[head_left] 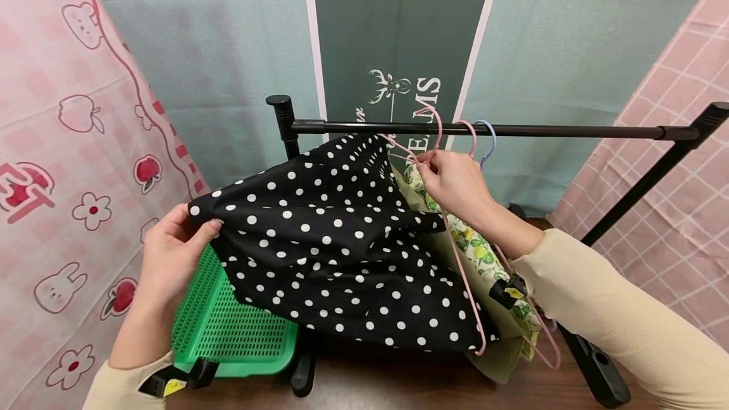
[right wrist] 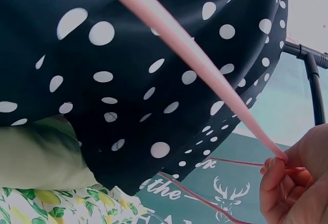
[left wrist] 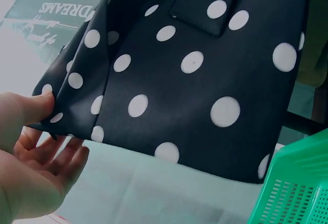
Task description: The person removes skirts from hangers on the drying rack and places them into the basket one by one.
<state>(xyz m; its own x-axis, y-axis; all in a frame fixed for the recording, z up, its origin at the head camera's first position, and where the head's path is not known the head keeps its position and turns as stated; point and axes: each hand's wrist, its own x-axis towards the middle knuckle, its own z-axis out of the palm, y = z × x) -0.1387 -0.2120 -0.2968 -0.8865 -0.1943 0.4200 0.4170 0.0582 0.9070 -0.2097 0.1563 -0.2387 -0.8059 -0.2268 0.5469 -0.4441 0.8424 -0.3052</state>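
A black garment with white polka dots [head_left: 324, 239] is stretched sideways below the rail. Its far-left corner is pinched between the thumb and fingers of my left hand [head_left: 173, 252]. My right hand [head_left: 455, 185] pinches a pink hanger [head_left: 464, 277] just below its hook, which reaches the rail. One long side of that hanger crosses in front of the dotted cloth, also seen in the right wrist view as a pink bar [right wrist: 200, 70]. The left wrist view shows the cloth's lower edge and a pocket-like flap [left wrist: 205, 14]. Folds hide how the garment sits on the hanger.
A black clothes rail [head_left: 558, 133] spans the middle. Behind the dotted garment hang a lemon-print cloth [head_left: 475, 245] and a plain green one [head_left: 495, 359], beside another pink hook and a blue hook [head_left: 492, 138]. A green basket [head_left: 245, 334] stands at lower left. Curtains surround the rack.
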